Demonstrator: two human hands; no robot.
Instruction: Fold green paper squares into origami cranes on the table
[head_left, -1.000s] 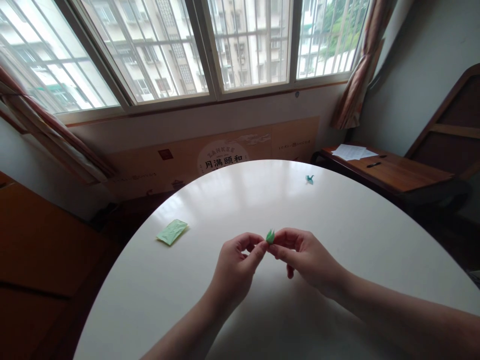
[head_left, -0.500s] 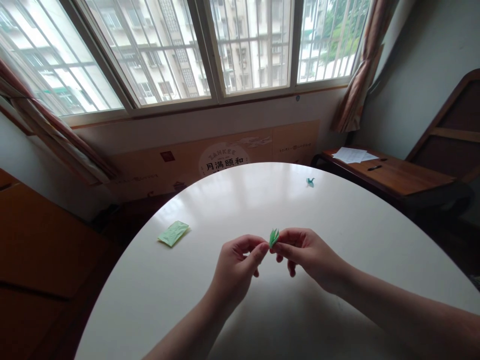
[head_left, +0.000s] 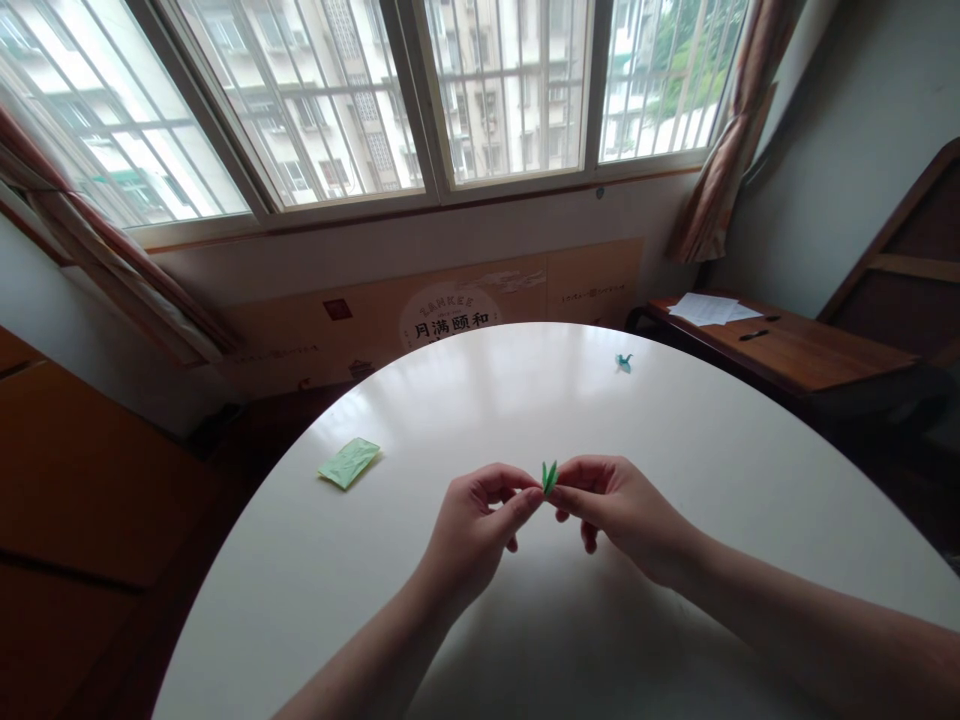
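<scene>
A small piece of folded green paper (head_left: pixel 550 477) is pinched between both hands above the middle of the white table. Two narrow points of it stick upward in a V, while its lower part is hidden by the fingertips. My left hand (head_left: pixel 480 515) grips it from the left between thumb and forefinger. From the right, the thumb and forefinger of my right hand (head_left: pixel 611 500) close on the same paper, with the other fingers curled beneath.
On the round white table (head_left: pixel 360 600), a light green packet of paper (head_left: pixel 349 463) lies at the left. A small teal folded paper bird (head_left: pixel 624 364) sits near the far edge. Beyond, a wooden side table (head_left: pixel 817 345) bears white sheets (head_left: pixel 709 308) and dark pens.
The green paper's upper points, several and spread before, now show as two narrow points in a V. Both hands keep their pinch, and the view has shifted slightly.
</scene>
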